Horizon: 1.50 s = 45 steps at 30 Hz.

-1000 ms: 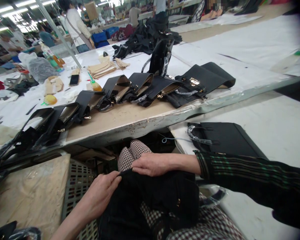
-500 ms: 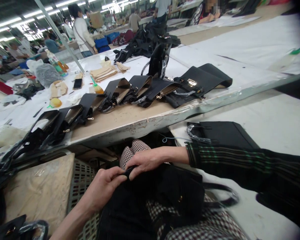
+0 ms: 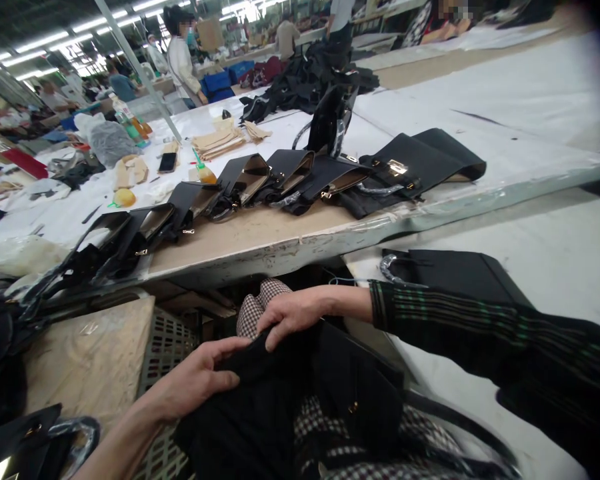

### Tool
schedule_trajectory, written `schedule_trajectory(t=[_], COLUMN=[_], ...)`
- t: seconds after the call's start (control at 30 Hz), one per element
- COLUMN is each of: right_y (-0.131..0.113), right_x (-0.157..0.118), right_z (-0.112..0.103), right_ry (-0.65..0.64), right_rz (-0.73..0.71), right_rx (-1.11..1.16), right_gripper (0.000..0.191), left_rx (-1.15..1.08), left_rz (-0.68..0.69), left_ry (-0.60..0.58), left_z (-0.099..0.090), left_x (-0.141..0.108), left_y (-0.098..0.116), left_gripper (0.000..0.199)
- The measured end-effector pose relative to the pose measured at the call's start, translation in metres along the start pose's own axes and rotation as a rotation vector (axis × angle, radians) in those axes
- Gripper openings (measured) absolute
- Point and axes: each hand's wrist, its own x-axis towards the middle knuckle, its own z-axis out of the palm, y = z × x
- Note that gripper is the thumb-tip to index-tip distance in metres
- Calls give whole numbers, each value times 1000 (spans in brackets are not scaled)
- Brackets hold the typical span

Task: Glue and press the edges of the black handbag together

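Note:
A black handbag (image 3: 360,373) lies across my lap, on checked cloth. Its soft black fabric (image 3: 250,413) spreads toward the left, and a curved handle hangs off its right side. My left hand (image 3: 203,377) holds the fabric's upper left edge, thumb on the near face and fingers along the far side. Close beside it, my right hand (image 3: 293,317) pinches the same edge between thumb and fingers. The fingertips behind the fabric are hidden.
Several black bags (image 3: 240,180) line the front of the long worktable (image 3: 260,233). Another black bag (image 3: 460,273) lies on the white surface at right. A plastic crate (image 3: 167,347) and a tan board (image 3: 90,360) stand at left. People work in the background.
My left hand has slid left and down along the fabric edge, apart from my right hand, and its thumb has spread. More of the fabric shows between them. The view has shifted slightly.

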Motion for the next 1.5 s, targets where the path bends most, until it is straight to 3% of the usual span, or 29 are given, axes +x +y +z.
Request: schedule_trajectory(t=[0.23,0.43,0.6,0.7,0.77,0.97,1.1,1.33,1.5], right_y=[25,27,-4,-17,-18,-1,5,19,31], right_x=[-12,-28,-1,20,27,14,5,-8,-20], right_z=[-1,-8,-7,1,5,4,0,1,2], right_ry=[-68,-25,-195,-162,-126,-142,-156,-157,-174], right_rz=[-67,-1,-70,-70,-69,-121,-104,-9,8], right_rx=[207,162,-106,-403,-480,-271,-141,31,147], right_gripper=[26,34,31,36,35,22,17,26,34], left_rx=[-70,30,315,487,521,621,594,260,180], left_rz=[-101,-120,-30,53,71,55,68,3,38], left_ry=[-131,-49,-6,40,71,166,228,144,131], left_z=[1,5,13,18,19,17,14,13,14], left_x=[16,14,15,16,16,6,-4,-7,-8], left_y=[-3,-12,-1,2,0,-21,-36,-52,-53], left_gripper=[38,24,23,23,24,38,36,28,29])
